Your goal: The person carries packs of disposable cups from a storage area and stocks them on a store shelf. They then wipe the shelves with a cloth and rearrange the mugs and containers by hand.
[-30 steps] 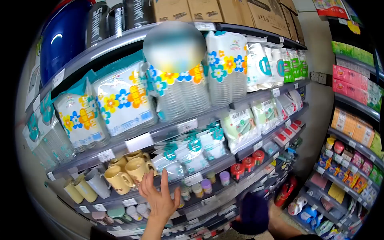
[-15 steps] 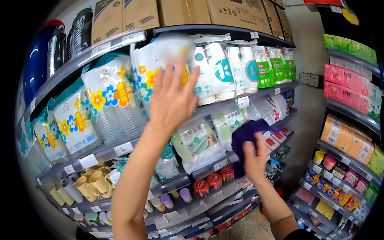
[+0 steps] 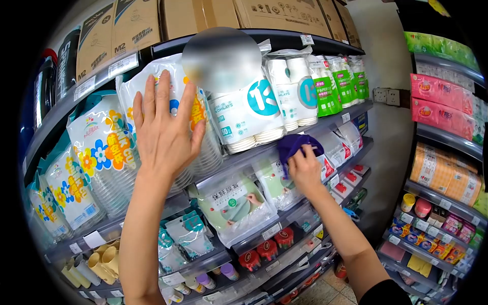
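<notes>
My left hand (image 3: 168,134) lies with fingers spread against a flowered bag of clear plastic cups (image 3: 206,147) on the upper shelf. To its right stand white packs of paper cups (image 3: 252,114), their tops partly behind a blurred patch. A dark purple cloth (image 3: 300,146) is bunched in my right hand (image 3: 304,170). The cloth is at the shelf's front edge, below the second pack of paper cups (image 3: 292,96). Packs of cling-film covers (image 3: 231,203) sit on the shelf beneath, between my forearms.
Cardboard boxes (image 3: 284,15) line the top shelf. Green-labelled cup packs (image 3: 328,91) stand farther right, near a wall socket (image 3: 386,96). Mugs (image 3: 101,262) and red-lidded jars (image 3: 267,249) fill lower shelves. Another rack with pink tissue packs (image 3: 439,91) is at the right.
My left hand has moved left and down in view, onto the flowered cup bag. My right hand has brought the purple cloth up and left to the shelf edge. The view has shifted.
</notes>
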`<state>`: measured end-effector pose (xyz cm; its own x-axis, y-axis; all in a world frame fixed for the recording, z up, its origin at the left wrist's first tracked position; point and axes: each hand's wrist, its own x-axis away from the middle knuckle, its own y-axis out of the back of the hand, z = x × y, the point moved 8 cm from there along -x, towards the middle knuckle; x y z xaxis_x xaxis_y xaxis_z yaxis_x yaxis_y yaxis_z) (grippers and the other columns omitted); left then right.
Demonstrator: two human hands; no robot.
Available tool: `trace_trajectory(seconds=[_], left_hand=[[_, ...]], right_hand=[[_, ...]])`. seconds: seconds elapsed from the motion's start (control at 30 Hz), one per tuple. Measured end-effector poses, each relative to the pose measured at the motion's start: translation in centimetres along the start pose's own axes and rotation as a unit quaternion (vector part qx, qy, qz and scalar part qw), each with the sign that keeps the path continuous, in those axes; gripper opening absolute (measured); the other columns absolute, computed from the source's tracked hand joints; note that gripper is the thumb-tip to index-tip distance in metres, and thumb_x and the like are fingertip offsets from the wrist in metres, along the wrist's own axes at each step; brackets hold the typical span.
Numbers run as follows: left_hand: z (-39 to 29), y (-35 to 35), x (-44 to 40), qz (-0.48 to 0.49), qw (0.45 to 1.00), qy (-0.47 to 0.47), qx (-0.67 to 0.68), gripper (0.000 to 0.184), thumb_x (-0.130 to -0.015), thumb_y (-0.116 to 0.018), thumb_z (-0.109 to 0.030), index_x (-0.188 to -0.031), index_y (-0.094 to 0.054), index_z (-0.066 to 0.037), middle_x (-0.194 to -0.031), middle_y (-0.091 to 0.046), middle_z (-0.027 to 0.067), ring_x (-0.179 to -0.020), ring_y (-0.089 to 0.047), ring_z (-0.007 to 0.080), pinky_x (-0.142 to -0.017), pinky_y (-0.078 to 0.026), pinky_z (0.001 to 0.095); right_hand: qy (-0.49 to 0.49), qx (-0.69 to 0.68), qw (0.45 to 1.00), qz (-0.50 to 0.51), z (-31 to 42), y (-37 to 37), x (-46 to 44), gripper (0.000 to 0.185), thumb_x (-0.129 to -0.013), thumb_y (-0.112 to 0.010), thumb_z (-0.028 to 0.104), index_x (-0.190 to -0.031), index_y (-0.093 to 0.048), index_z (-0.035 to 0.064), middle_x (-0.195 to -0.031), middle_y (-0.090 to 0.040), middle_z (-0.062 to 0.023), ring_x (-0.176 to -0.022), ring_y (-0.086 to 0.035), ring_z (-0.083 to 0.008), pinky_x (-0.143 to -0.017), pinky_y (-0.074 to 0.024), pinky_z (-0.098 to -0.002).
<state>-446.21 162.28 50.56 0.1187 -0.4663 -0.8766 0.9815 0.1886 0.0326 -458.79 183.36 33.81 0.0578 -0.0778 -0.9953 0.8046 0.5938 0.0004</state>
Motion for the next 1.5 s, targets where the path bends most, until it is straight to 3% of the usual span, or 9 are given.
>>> trace_trajectory(seconds=[0.23, 0.33, 0.43, 0.6, 0.7, 0.83, 0.93, 1.2, 1.5], left_hand=[[-4.3, 1.3, -0.4, -0.051, 0.995, -0.044, 0.068, 0.069, -0.069, -0.072, -0.019, -0.133, -0.049, -0.011, -0.142, -0.037, 0.0212, -0.132, -0.033, 0.0395, -0.11, -0.023, 0.0505], [-3.7, 0.6, -1.3, -0.043, 0.998, -0.017, 0.035, 0.072, -0.069, -0.073, -0.024, -0.135, -0.048, -0.013, -0.143, -0.034, 0.0222, -0.132, -0.032, 0.041, -0.109, -0.023, 0.0526], [-2.6, -0.1, -2.0, -0.054, 0.997, 0.03, -0.041, 0.071, -0.07, -0.072, -0.04, -0.135, -0.05, -0.022, -0.141, -0.036, 0.0252, -0.13, -0.033, 0.0443, -0.104, -0.024, 0.0597], [-1.7, -1.3, -2.4, -0.048, 0.993, 0.039, -0.097, 0.067, -0.072, -0.069, -0.038, -0.134, -0.051, -0.02, -0.14, -0.037, 0.0258, -0.128, -0.035, 0.0441, -0.103, -0.026, 0.06], [-0.5, -1.2, -2.4, -0.063, 0.992, 0.051, -0.101, 0.064, -0.074, -0.067, -0.036, -0.133, -0.051, -0.019, -0.139, -0.037, 0.0257, -0.127, -0.037, 0.0424, -0.103, -0.027, 0.0582], [-0.9, -1.3, -2.4, -0.041, 0.993, 0.044, -0.102, 0.061, -0.078, -0.063, -0.033, -0.135, -0.05, -0.018, -0.143, -0.034, 0.0246, -0.131, -0.034, 0.0404, -0.107, -0.025, 0.0527], [-1.6, -1.7, -2.6, -0.008, 0.992, 0.032, -0.118, 0.063, -0.08, -0.06, -0.03, -0.14, -0.045, -0.019, -0.148, -0.03, 0.0227, -0.134, -0.031, 0.04, -0.11, -0.022, 0.0508], [-0.7, -0.1, -3.1, 0.012, 0.986, 0.084, -0.144, 0.062, -0.085, -0.053, -0.033, -0.144, -0.038, -0.023, -0.147, -0.034, 0.0175, -0.134, -0.034, 0.0376, -0.111, -0.024, 0.0538], [-5.0, -1.1, -4.2, 0.036, 0.991, 0.034, -0.126, 0.059, -0.083, -0.056, -0.028, -0.141, -0.044, -0.023, -0.147, -0.034, 0.015, -0.138, -0.028, 0.0358, -0.113, -0.019, 0.0521]], right_hand=[[-0.099, -0.05, 0.992, -0.057, -4.6, 4.7, -5.4, 0.022, -0.084, -0.068, 0.024, -0.075, -0.065, 0.0037, -0.097, -0.056, -0.0121, -0.073, -0.06, -0.027, -0.059, -0.048, -0.0396], [-0.021, -0.077, 0.992, -0.1, -0.4, 5.5, -9.6, 0.052, -0.077, -0.072, 0.044, -0.099, -0.059, -0.0008, -0.094, -0.062, -0.0155, -0.078, -0.063, -0.0352, -0.064, -0.0506, -0.0431], [-0.151, -0.03, 0.942, 0.299, 0.7, -0.8, -12.4, 0.084, -0.068, -0.067, 0.066, -0.112, -0.054, -0.0046, -0.097, -0.066, -0.0248, -0.09, -0.065, -0.0383, -0.075, -0.0508, -0.0447], [-0.092, -0.179, 0.922, 0.332, -2.3, -5.5, -11.9, 0.083, -0.065, -0.073, 0.06, -0.113, -0.055, -0.0042, -0.094, -0.066, -0.0234, -0.09, -0.065, -0.0372, -0.078, -0.0508, -0.0424], [-0.056, -0.335, 0.906, 0.253, -3.6, -5.9, -12.2, 0.073, -0.068, -0.08, 0.041, -0.117, -0.055, -0.0059, -0.093, -0.066, -0.0228, -0.086, -0.066, -0.034, -0.079, -0.0497, -0.0368], [0.049, -0.18, 0.9, 0.395, -1.3, -6.8, -12.6, 0.052, -0.075, -0.072, 0.039, -0.108, -0.059, 0.0018, -0.088, -0.066, -0.0243, -0.088, -0.063, -0.0411, -0.075, -0.0497, -0.0452], [0.033, -0.18, 0.889, 0.419, -1.6, -7.2, -12.5, 0.053, -0.077, -0.07, 0.043, -0.098, -0.059, -0.0043, -0.092, -0.066, -0.0265, -0.092, -0.064, -0.0421, -0.077, -0.0511, -0.0479], [0.023, -0.217, 0.896, 0.387, -2.1, -6.8, -12.3, 0.039, -0.08, -0.068, 0.035, -0.101, -0.062, 0.0022, -0.079, -0.066, -0.0231, -0.079, -0.064, -0.0422, -0.072, -0.0497, -0.0479], [0.004, -0.222, 0.936, 0.274, -2.5, -4.6, -12.0, 0.052, -0.074, -0.076, 0.039, -0.089, -0.057, -0.007, -0.07, -0.063, -0.0269, -0.07, -0.065, -0.0449, -0.062, -0.0524, -0.049]])
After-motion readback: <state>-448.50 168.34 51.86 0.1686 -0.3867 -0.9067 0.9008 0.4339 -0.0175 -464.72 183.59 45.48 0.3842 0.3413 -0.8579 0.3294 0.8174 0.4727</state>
